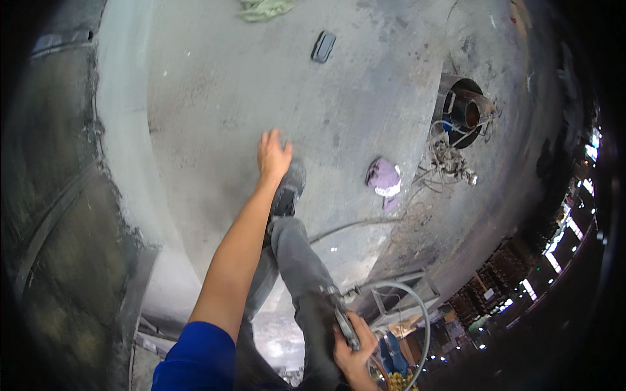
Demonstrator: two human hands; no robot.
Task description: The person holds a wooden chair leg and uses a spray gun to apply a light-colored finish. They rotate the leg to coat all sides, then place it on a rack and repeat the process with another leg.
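Note:
My left hand (274, 156) is stretched forward above the grey floor surface (215, 85), fingers apart and holding nothing. It hangs just over the toe of my dark shoe (291, 185). Low in the view, beside my leg, my right hand (356, 348) is wrapped round a slim metallic air tool (343, 318). The tool's exact kind is not clear. A pale hose (427, 326) curves close by the tool's upper end; where it joins is hard to make out.
A small dark grey case (323, 47) lies ahead, near a pale green cloth (266, 8). To the right are a purple cloth (383, 174) and an opening with a metal cylinder (471, 113). Another hose (355, 225) crosses the floor. A metal frame (424, 287) stands at lower right.

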